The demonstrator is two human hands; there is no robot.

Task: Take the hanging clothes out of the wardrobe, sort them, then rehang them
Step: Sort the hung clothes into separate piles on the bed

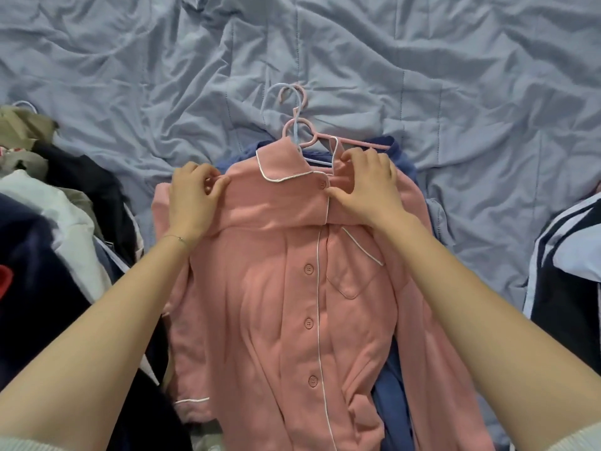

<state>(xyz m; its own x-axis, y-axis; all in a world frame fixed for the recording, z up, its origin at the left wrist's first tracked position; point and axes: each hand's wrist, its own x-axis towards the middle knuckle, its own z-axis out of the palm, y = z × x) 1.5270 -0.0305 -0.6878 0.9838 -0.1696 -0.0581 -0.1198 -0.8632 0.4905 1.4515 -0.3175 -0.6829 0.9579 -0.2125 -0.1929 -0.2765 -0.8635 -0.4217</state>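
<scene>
A pink button-up pyjama shirt [279, 288] with white piping lies face up on the bed, on top of a blue garment [390, 385]. My left hand [192, 196] pinches the shirt's left shoulder. My right hand [367, 187] grips the right shoulder beside the collar. A pink hanger [344, 141] and a light blue hanger [286, 102] stick out above the collar, hooks pointing away from me.
A pile of dark, white and khaki clothes [65, 222] lies at the left. A navy and pale blue striped garment [566, 271] sits at the right edge. The wrinkled blue quilt [325, 43] covers the bed beyond.
</scene>
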